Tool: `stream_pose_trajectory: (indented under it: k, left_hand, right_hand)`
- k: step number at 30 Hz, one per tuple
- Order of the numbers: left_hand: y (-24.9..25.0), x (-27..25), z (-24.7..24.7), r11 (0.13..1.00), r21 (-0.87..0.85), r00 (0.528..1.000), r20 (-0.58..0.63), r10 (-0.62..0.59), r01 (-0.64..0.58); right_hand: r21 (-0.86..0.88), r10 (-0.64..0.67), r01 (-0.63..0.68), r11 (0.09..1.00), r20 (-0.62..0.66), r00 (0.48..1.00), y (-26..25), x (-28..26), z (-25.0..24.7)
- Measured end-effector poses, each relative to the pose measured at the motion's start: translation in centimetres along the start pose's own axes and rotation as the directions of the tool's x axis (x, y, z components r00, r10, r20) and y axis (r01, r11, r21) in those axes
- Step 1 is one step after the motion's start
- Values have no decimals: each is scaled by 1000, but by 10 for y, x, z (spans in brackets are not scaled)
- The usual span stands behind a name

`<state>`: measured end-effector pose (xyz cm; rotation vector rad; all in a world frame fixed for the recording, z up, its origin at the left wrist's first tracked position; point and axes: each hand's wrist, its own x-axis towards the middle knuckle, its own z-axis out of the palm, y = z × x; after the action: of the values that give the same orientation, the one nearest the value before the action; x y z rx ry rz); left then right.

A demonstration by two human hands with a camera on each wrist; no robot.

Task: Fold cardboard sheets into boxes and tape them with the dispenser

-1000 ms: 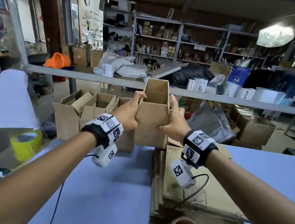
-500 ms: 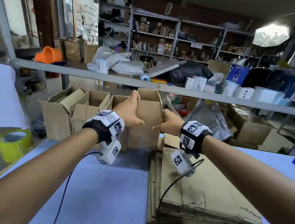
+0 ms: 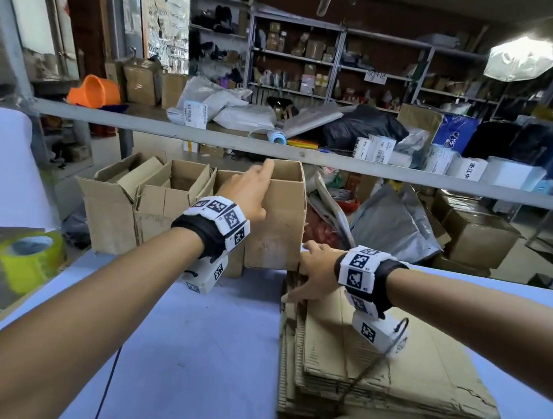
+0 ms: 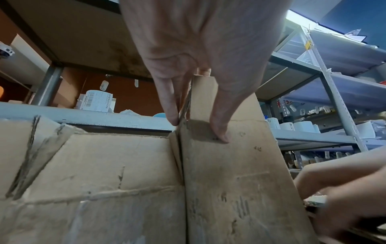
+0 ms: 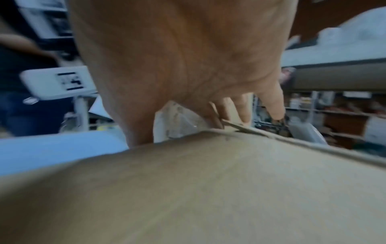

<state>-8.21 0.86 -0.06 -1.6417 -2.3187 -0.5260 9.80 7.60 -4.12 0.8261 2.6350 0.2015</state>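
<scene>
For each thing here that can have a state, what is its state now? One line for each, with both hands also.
Left hand: holds the tall box, thumb on its near face.
Right hand: fingers spread on the flat sheets.
Tall box: upright, top open.
Flat sheets: stacked, unfolded.
Other boxes: upright, flaps open.
Yellow tape roll: untouched, at the table's left edge.
</scene>
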Motion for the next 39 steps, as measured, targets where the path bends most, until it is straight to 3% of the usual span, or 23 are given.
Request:
stream_pose_trajectory:
  k: [3, 6, 10, 20, 28, 34, 37, 39]
  left_hand:
    - [1, 1, 1, 1000, 12, 1000, -4, 4, -4]
    - [4, -2, 2, 1000, 13, 1000, -14, 8, -8]
    - [8, -8, -2, 998, 55, 1000, -17, 26, -25]
    - [16, -12, -6, 987, 159, 999, 21, 28, -31]
    - [33, -21, 18, 972, 227, 992, 124, 30, -58]
    - [38, -28, 26, 973, 223, 993, 116, 25, -51]
    - [44, -32, 20, 973, 218, 992, 116, 48, -72]
    - [53, -40, 16, 966, 235, 994, 61, 94, -106]
  right_hand:
    - [-198, -123, 136, 971, 81, 989, -20, -12, -4]
    - [-117, -269, 310, 944, 272, 924, -40, -18, -1]
    - [-131, -251, 331, 935, 416, 874, -53, -20, 11]
    - [-235, -192, 306, 923, 407, 893, -27, -22, 21]
    - [-120, -312, 373, 920, 349, 884, 5, -37, 34]
    - [-190, -323, 391, 901, 310, 894, 11, -41, 38]
    - [-195, -313, 361, 912, 241, 919, 12, -48, 31]
    - [-73, -300, 310, 948, 125, 946, 21, -58, 18]
